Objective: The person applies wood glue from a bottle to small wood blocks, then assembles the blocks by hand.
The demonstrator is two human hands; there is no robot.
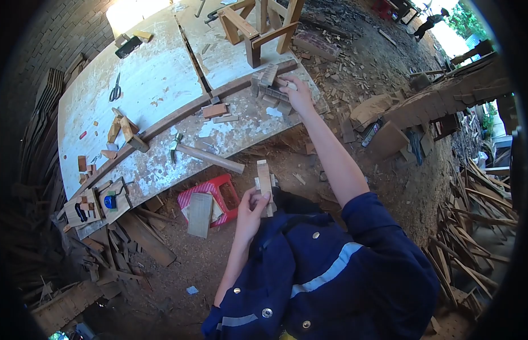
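Left hand (251, 207) grips stacked pale wooden blocks (264, 180); right hand (297, 95) closes on short grey-brown offcuts (271, 90) at the bench (162, 85) edge; best lifted squarely.

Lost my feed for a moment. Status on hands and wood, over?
Left hand grips small wood blocks near the chest. Right hand reaches onto block pile at workbench edge. Hammer lies nearby, clear of both.
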